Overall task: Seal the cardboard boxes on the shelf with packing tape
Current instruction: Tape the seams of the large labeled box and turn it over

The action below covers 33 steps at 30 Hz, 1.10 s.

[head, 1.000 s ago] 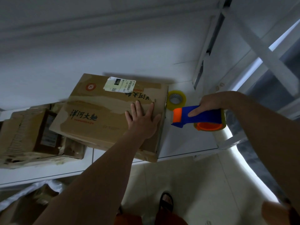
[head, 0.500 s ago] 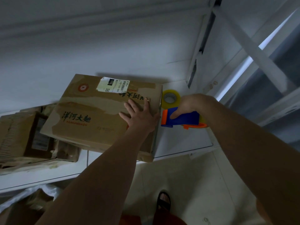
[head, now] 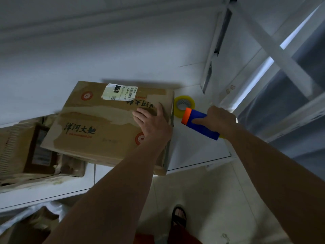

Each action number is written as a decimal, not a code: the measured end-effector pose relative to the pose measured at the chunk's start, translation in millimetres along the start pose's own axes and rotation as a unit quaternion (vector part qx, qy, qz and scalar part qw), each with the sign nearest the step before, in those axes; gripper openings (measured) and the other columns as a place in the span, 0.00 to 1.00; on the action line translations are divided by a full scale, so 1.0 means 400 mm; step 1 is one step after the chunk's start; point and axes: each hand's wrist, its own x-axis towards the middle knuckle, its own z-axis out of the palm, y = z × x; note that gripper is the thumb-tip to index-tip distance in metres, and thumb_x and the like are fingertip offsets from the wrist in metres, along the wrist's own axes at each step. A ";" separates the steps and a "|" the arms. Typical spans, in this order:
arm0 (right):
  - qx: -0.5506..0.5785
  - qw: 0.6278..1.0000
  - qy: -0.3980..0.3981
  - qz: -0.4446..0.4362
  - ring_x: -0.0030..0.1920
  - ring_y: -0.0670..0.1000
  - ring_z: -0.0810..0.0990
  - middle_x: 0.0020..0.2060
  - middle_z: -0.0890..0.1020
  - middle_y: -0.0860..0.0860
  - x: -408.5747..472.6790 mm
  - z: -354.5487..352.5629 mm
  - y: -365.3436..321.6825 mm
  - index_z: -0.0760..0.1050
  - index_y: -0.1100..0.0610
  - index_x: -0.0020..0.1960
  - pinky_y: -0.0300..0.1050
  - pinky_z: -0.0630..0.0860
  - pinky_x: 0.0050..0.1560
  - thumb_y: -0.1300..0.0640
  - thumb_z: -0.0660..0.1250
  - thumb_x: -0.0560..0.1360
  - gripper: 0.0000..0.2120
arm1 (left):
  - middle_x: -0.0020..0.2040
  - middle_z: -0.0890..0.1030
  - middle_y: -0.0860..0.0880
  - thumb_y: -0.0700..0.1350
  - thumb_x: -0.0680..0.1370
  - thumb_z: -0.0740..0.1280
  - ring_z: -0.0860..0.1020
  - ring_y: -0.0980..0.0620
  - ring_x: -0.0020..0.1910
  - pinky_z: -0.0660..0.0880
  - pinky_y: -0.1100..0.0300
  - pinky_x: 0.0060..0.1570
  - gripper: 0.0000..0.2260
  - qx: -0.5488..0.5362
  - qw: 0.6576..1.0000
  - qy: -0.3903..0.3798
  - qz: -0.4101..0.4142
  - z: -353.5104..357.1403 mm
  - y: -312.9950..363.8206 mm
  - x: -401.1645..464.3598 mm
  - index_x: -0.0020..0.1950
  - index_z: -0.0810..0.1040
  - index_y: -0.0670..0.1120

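While my left hand (head: 154, 124) lies flat on the lid, fingers straight and spread, the step in hand is laying tape over the box's right end
Box: the cardboard box (head: 105, 124) sits on the white shelf (head: 193, 152), its right end near the shelf's front corner
Right hand: my right hand (head: 219, 120) is curled round the blue tape dispenser (head: 200, 125), index finger along the handle, just right of the box
Spare roll: a yellow tape roll (head: 184, 103) lies behind the dispenser
Doing it well, I judge: press the flaps level, bring the dispenser's orange end down on the side wall first, then draw across the seam in one steady pull
Risk: the box may slide left if my flat hand eases
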 end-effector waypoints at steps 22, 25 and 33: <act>0.317 0.942 0.051 -0.097 0.34 0.54 0.73 0.30 0.74 0.54 0.030 0.033 -0.075 0.71 0.57 0.33 0.44 0.65 0.36 0.48 0.70 0.73 0.17 | 0.77 0.43 0.36 0.67 0.63 0.74 0.42 0.36 0.76 0.43 0.40 0.73 0.58 -0.057 0.995 -0.022 0.074 0.007 -0.051 -0.025 0.78 0.38 0.51; 0.289 0.943 0.051 -0.158 0.48 0.57 0.79 0.46 0.80 0.59 0.055 0.030 -0.123 0.76 0.63 0.52 0.46 0.71 0.45 0.55 0.70 0.74 0.13 | 0.78 0.42 0.40 0.74 0.60 0.69 0.40 0.40 0.77 0.43 0.39 0.73 0.62 -0.099 0.995 -0.012 0.026 0.000 -0.120 -0.058 0.78 0.40 0.46; 0.005 0.978 0.088 -0.190 0.58 0.61 0.75 0.58 0.76 0.62 0.133 -0.016 -0.244 0.67 0.64 0.61 0.49 0.68 0.50 0.46 0.62 0.78 0.22 | 0.76 0.33 0.38 0.76 0.61 0.66 0.35 0.35 0.74 0.45 0.24 0.64 0.61 -0.005 0.996 -0.090 -0.004 0.010 -0.147 -0.123 0.77 0.34 0.48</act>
